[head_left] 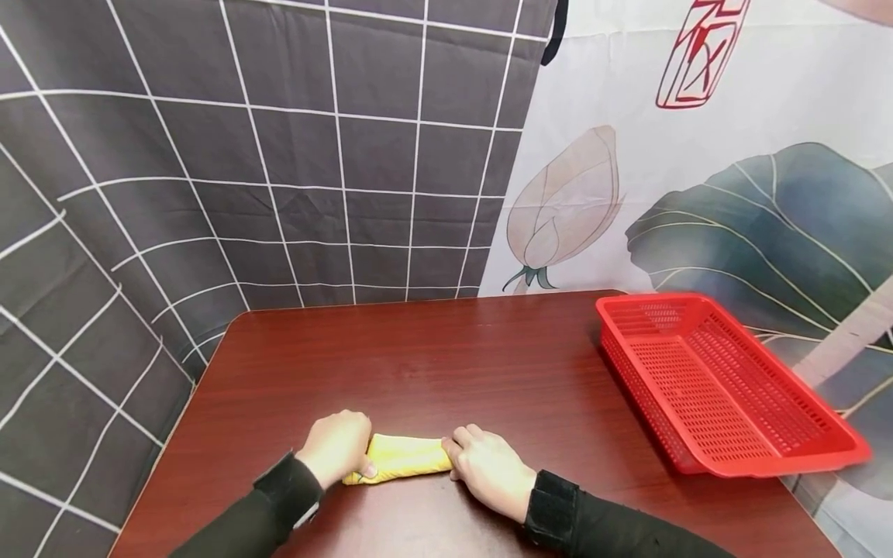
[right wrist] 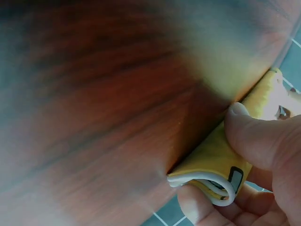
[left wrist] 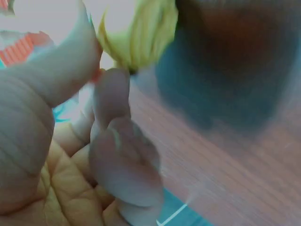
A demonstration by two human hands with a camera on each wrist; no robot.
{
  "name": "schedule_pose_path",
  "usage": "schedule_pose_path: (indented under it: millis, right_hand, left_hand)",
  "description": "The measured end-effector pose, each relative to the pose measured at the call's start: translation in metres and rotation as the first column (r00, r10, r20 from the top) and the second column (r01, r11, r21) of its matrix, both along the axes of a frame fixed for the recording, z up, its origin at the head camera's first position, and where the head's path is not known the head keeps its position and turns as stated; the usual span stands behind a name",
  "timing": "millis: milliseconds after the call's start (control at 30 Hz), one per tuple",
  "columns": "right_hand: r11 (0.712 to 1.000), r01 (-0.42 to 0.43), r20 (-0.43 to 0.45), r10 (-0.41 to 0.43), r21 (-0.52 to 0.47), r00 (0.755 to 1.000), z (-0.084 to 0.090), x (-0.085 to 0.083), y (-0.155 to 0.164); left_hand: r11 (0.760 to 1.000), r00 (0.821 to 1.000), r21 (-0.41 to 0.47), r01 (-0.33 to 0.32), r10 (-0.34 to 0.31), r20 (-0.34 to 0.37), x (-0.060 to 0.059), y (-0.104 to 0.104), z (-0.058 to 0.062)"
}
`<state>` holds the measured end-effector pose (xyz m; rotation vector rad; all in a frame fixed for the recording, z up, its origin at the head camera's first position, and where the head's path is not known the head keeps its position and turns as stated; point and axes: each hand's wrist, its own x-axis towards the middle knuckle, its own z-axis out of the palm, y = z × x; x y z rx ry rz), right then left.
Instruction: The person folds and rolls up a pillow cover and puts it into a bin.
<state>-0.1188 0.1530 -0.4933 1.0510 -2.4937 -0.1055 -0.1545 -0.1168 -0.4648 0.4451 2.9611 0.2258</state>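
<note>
- Yellow cloth [head_left: 401, 458], folded into a narrow bundle, lies near the front edge of the bench [head_left: 488, 364], long axis running left to right.
- Left hand [head_left: 337, 447] grips its left end, fingers curled.
- Right hand [head_left: 491, 471] pinches the right end, thumb on top.
- Both hands are equally near; the red basket [head_left: 718, 387] sits well apart, to the right.

one yellow folded cloth [head_left: 406, 457], one red basket [head_left: 725, 387], one wooden table [head_left: 446, 364], two hands

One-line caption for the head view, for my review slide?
Both hands, left hand and right hand, grip a folded yellow cloth on a dark red table beside a red basket.
</note>
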Motion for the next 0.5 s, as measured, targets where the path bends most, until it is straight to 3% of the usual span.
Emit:
schedule_pose_path:
  millis: [100,200,267,367,500]
  right_hand:
    - [1.000,0.009,0.023,-0.009,-0.001,1.000,0.000,-0.002,-0.001]
    - [1.000,0.012,0.045,-0.012,0.001,0.999,0.000,-0.004,-0.002]
    - [1.000,0.011,0.063,-0.011,0.001,0.998,0.002,-0.005,-0.002]
    - [1.000,0.005,0.100,-0.004,-0.006,0.995,0.002,-0.010,-0.003]
    - [1.000,0.006,0.210,-0.003,-0.010,0.978,0.007,-0.018,-0.004]
  left_hand:
    - [0.999,0.990,0.021,0.025,-0.022,-0.142,0.020,0.003,-0.004]
    - [0.997,0.950,0.018,0.074,-0.065,-0.304,0.039,0.005,-0.017]
    - [0.993,0.899,-0.011,0.117,-0.111,-0.423,0.051,0.007,-0.027]
    - [0.985,0.800,-0.069,0.155,-0.166,-0.576,0.064,0.011,-0.036]
    - [0.976,0.680,-0.112,0.187,-0.211,-0.702,0.072,0.018,-0.046]
